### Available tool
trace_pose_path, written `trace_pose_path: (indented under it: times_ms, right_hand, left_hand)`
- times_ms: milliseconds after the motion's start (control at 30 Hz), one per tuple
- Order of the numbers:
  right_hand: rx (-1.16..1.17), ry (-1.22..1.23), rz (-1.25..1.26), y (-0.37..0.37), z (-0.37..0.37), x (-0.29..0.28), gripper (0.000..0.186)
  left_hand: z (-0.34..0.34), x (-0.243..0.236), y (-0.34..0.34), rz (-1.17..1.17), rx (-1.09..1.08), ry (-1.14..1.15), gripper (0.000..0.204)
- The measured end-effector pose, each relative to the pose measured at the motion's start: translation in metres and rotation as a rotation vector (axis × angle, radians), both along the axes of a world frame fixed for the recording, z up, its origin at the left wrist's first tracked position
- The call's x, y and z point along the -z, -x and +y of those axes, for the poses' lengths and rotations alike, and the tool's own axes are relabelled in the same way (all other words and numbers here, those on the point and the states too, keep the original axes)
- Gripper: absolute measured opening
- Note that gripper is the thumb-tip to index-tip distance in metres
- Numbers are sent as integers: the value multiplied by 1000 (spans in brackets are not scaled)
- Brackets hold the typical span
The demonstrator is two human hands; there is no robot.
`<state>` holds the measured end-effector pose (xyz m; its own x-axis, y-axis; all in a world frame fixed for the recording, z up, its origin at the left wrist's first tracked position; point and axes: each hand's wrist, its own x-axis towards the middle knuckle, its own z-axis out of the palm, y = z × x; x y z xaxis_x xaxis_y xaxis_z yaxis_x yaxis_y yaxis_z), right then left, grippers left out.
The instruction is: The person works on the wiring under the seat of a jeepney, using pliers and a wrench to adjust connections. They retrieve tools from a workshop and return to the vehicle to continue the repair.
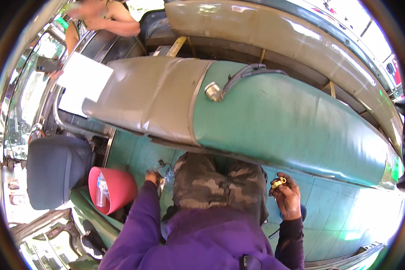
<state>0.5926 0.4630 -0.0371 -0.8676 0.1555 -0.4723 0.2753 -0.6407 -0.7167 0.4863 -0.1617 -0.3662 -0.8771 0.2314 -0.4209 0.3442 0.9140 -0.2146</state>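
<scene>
My right hand [288,198] is raised to the right of my knees, palm up, its darkened fingers closed round a small brass fitting [279,182] with a round opening at one end. Low on the left, beside my leg, my left hand [152,177] appears small with its fingers curled in. Clear plastic [168,174] and a dark, cable-like piece [162,163] lie close by it; what those fingers hold, if anything, I cannot make out. On the green part of the long bench seat [274,112] rests a silver metal connector [214,92] joined to black hoses [247,72].
A pink bin [121,191] holding a clear bottle [102,193] stands at my left, beside a dark seat back [54,173]. White sheets [85,76] lie at the bench's left end. Beyond it, a person [117,20] leans in. Another padded bench [265,27] runs behind.
</scene>
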Motion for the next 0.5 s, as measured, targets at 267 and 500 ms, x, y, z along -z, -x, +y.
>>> trace_pose_path:
  times_ms: [267, 500]
  right_hand:
    - [-188, -116, 151, 143, -6, -87, 58]
    - [-352, -631, 160, 343, -3, -133, 47]
  left_hand:
    - [92, 39, 28, -87, -1018, -756, 48]
    - [74, -30, 27, 140, -796, -481, 56]
